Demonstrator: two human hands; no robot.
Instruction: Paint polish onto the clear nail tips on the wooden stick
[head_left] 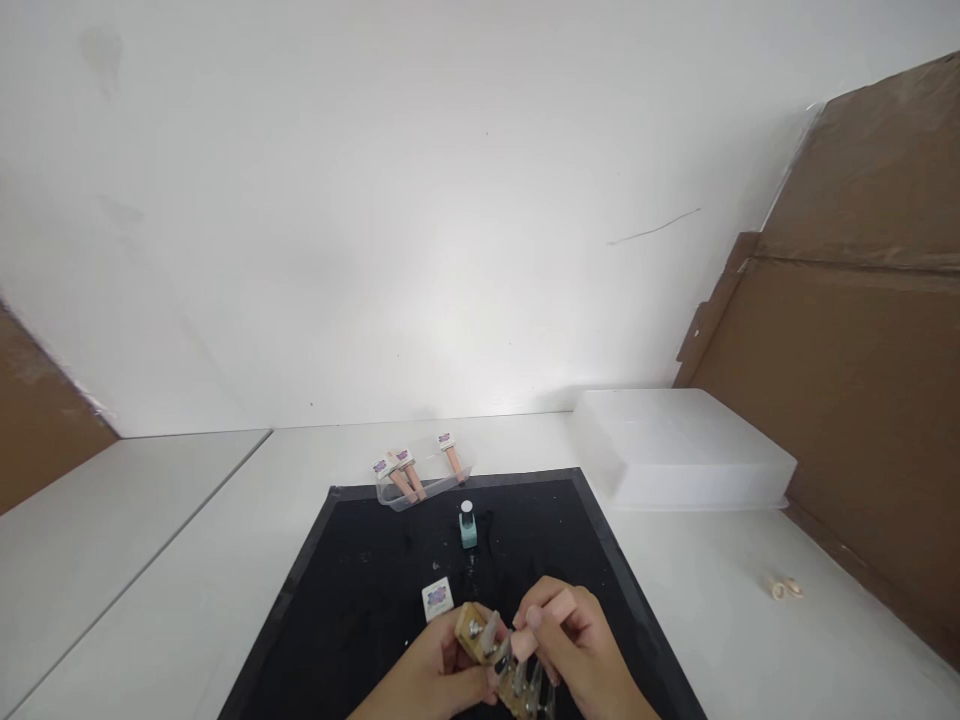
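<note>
My left hand grips a small wooden stand near the front of the black mat. Several clear nail-shaped tips are set along the stand. My right hand pinches a short pink stick, its lower end at or just over the tips; contact is hard to make out. A white square with a purple print lies just beyond my left hand. Farther back on the mat stands a teal nail polish bottle with a black and white cap.
Behind the black mat, a clear tray holds pink sticks with white printed tops. An upturned translucent bin sits at the right rear. Small cream rings lie on the white table at right. Brown cardboard borders the right side.
</note>
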